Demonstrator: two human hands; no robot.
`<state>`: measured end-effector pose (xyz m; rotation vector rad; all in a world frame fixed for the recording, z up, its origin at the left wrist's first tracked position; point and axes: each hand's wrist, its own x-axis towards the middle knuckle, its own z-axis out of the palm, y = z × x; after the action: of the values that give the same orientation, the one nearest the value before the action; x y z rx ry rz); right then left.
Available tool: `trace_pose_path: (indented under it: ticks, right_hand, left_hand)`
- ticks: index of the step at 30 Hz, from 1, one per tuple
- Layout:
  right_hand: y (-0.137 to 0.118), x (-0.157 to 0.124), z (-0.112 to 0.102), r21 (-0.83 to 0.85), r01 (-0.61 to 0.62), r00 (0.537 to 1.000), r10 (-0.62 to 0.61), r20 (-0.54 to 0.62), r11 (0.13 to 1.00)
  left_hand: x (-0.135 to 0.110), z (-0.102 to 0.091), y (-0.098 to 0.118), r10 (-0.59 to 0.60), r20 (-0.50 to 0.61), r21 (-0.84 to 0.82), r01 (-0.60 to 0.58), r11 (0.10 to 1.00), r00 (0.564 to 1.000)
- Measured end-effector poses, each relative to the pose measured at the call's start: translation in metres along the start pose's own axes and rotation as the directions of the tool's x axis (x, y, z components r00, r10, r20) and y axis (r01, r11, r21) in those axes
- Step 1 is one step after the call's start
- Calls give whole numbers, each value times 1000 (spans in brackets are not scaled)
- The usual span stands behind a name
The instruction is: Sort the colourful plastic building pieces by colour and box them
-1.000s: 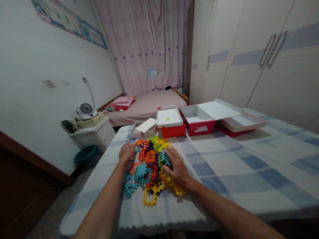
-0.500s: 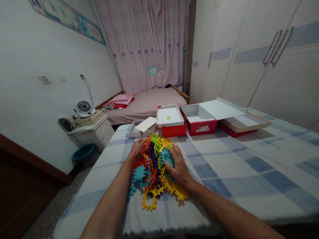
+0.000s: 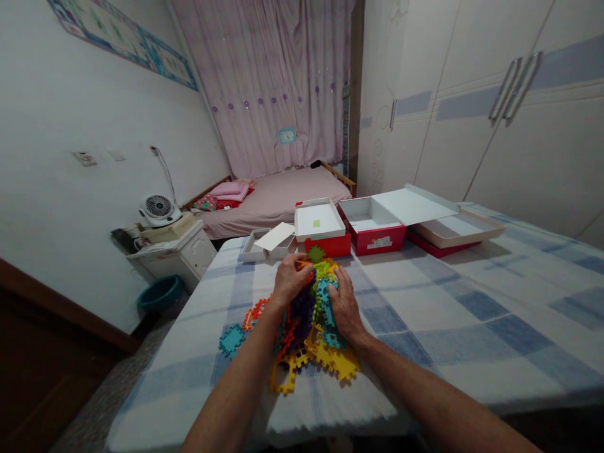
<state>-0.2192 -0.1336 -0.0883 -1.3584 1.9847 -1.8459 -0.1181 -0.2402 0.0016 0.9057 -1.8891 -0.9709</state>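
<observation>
Pieces of colourful plastic (image 3: 302, 313) are lying heaped on the checked surface (image 3: 425, 296), near its front edge. The left hand (image 3: 292, 280) is gripping the top of the heap; the right hand (image 3: 345, 307) is clasping its side, fingers curled in. Open red boxes (image 3: 377, 242) are sitting just behind.

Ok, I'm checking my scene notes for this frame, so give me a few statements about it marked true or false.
The left hand and right hand both touch the heap of plastic pieces. True.
The red boxes are full of pieces. False: the open red box shows a white inside, with no pieces.
A white fan stands to the left of the heap. True.
The heap lies on bare wood. False: it lies on a blue and white checked cloth.
</observation>
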Motion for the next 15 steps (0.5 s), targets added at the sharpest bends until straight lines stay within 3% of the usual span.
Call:
trace_pose_path:
  ticks: [3,5,7,9,10,12,15]
  right_hand:
    - [11,5,-1,55,-41,997,44,-59,998]
    - [17,9,-2,96,-42,997,48,-62,994]
    - [21,12,-5,118,-31,999,36,-41,992]
    - [18,16,-12,115,-48,998,53,-41,992]
    - [15,18,-18,107,-74,995,80,-52,991]
    - [5,18,-33,89,-128,989,133,-56,988]
    - [-11,3,-58,42,-117,993,117,15,992]
  left_hand:
    - [-12,21,20,200,94,204,-216,955,975]
    - [-23,34,33,315,232,284,-374,883,920]
    - [-37,42,43,396,351,244,-491,836,849]
    - [-53,37,47,460,364,193,-549,813,810]
    - [-62,29,45,477,322,193,-550,813,818]
    - [-80,2,31,452,160,259,-479,839,878]
    - [-106,-52,-11,350,-159,488,-235,841,923]
